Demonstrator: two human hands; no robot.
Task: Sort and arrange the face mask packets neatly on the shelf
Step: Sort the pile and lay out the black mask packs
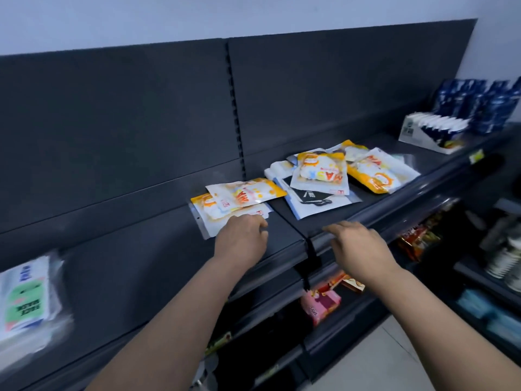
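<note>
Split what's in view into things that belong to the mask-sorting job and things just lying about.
Job: small stack of orange mask packets, at the left hand; jumbled packet pile; green-label face mask packets; shelf; right hand, open.
Lying about: blue packs; white display box; snack packets on lower shelves.

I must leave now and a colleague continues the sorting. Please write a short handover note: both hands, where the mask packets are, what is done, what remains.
Left hand: fingers curled at the near edge of the small pile of orange-white packets; I cannot tell if it grips.
Right hand: open, fingers straight, above the front of the shelf, holding nothing.
Mixed heap: right of the small pile, orange-white packets lying crooked over a black-and-white packet.
Done: one small pile seems begun.
Left: sort the mixed heap and square up the small pile.
</note>
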